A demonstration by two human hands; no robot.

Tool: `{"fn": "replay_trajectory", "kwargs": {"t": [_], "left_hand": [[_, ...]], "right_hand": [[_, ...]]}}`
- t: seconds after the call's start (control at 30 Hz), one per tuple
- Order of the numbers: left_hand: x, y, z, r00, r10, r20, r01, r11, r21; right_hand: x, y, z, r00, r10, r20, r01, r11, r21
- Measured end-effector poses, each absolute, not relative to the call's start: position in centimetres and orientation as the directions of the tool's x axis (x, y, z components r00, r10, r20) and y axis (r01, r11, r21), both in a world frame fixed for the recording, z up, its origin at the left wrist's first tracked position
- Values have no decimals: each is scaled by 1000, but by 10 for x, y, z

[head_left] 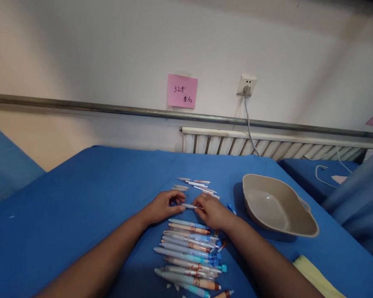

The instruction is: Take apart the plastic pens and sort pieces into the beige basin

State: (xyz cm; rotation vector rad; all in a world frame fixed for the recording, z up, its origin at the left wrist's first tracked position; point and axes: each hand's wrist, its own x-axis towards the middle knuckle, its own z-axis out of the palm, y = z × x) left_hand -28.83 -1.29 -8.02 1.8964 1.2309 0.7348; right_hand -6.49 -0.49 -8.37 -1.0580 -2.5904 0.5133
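Observation:
A pale pen barrel (pixel 189 205) lies level between my two hands over the blue-covered table. My left hand (pixel 164 207) has its thumb and curled fingers at the barrel's left end. My right hand (pixel 214 211) pinches the right end, and its fingers hide that part. Just below is a column of several pens (pixel 188 250) laid side by side, in blue, orange, grey and brown tones. Beyond my hands lie several thin white refills (pixel 202 188) and a few grey pen parts (pixel 180 188). A small blue piece (pixel 231 209) rests right of my right hand.
A beige plastic basin (pixel 269 205) stands on the right side of the table (pixel 81 194). Near the right forearm lies a yellow cloth (pixel 313 275). A radiator (pixel 226 145), a rail and a socket (pixel 246 85) with a plugged cord are along the wall.

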Motion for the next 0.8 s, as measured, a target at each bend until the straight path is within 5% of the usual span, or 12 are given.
{"fn": "replay_trajectory", "kwargs": {"t": [0.2,0.37,0.53,0.7,0.8], "left_hand": [[-289,-11,-81,338,937,87,525,-265,809],[-284,-16,-77,376,907,187,530,-376,760],[-282,-18,-75,359,930,81,606,-298,738],[-282,-18,-74,410,889,203,561,-421,713],[-283,-17,-75,390,911,131,602,-360,713]], "right_hand": [[-66,0,-93,-636,748,191,552,614,-564],[-69,-2,-93,-593,765,251,536,607,-587],[-71,-2,-94,-559,792,248,556,579,-596],[-71,-2,-95,-547,793,268,549,581,-601],[-70,0,-97,-530,804,270,544,567,-618]]}}
